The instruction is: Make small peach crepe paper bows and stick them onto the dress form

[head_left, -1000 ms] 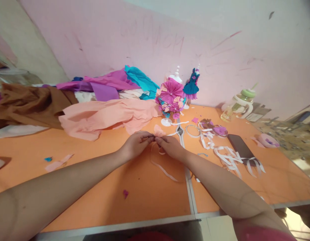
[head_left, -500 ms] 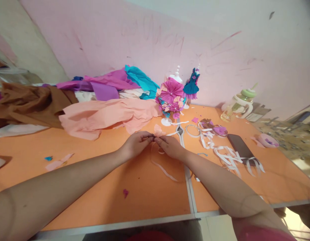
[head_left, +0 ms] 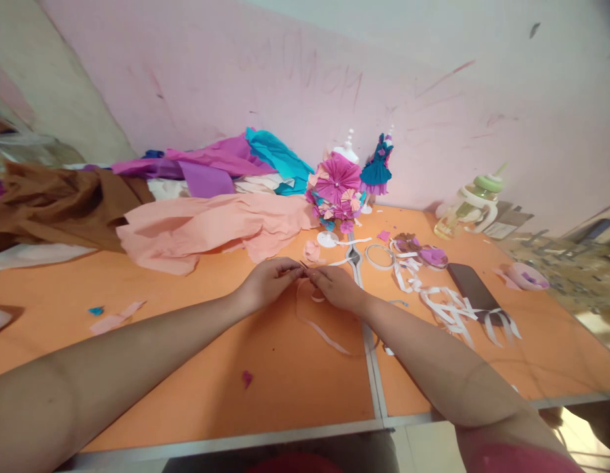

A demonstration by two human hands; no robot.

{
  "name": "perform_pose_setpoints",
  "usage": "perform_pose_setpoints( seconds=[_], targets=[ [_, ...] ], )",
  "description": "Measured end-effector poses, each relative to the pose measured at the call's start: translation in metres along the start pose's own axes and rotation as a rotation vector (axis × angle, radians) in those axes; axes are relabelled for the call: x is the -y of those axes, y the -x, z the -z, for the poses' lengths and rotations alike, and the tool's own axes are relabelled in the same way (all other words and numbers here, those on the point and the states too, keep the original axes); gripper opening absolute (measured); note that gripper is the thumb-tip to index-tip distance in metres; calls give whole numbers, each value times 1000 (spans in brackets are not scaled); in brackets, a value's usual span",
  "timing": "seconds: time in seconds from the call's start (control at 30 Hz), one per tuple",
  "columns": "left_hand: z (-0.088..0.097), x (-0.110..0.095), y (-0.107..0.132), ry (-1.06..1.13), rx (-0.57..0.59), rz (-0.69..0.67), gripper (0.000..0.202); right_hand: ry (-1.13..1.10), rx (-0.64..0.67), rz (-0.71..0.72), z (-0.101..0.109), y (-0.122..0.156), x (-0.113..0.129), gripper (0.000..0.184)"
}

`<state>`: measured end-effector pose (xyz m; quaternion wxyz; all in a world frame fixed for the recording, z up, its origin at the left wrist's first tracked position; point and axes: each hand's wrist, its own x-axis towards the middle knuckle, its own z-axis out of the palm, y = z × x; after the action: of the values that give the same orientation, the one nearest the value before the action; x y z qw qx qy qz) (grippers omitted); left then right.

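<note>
My left hand (head_left: 266, 282) and my right hand (head_left: 336, 287) meet fingertip to fingertip over the orange table (head_left: 187, 368). Both are pinched on a small, thin piece between them, too small to name. A pale peach paper strip (head_left: 317, 328) curls from under my right hand toward me. Just beyond the fingers lies a small peach paper rosette (head_left: 312, 250). Scissors (head_left: 355, 263) lie to the right of my right hand.
Crepe paper sheets in peach (head_left: 201, 226), brown (head_left: 63, 203), purple and teal are heaped at the back left. A paper-flower dress on a stand (head_left: 337, 190), a blue doll dress (head_left: 377, 167), a tape ring (head_left: 380, 256), white strips (head_left: 447, 305), a phone (head_left: 472, 286) and a bottle (head_left: 470, 207) stand right.
My hands stay pinched together and have shifted very slightly. The peach rosette now lies clear of my fingers, a little farther back on the table.
</note>
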<state>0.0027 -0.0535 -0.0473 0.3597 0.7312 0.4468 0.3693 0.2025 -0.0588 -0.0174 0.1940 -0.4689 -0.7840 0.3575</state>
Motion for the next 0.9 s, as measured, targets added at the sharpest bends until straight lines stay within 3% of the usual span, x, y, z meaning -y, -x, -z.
perform_pose_setpoints(
  seconds=[0.13,0.3,0.4,0.47,0.53,0.73,0.9],
  targets=[
    [1,-5,-1,31,-53,42,36,66,-71,9,4,-1,-5,46],
    [4,-12,-1,90,-124,80,42,487,-321,-105,7,2,-9,44],
    [5,-14,-1,191,-133,139,47,608,-452,39,8,5,-4,36],
    [3,-15,0,256,-126,149,48,538,-515,182,7,7,2,32],
    [1,-16,1,300,-135,123,47,376,-496,243,6,8,9,23],
    [-2,-18,6,303,-147,56,44,-40,-410,158,0,6,9,16],
    [-1,-21,8,212,-15,64,39,-23,-441,225,1,3,2,14]
  ],
)
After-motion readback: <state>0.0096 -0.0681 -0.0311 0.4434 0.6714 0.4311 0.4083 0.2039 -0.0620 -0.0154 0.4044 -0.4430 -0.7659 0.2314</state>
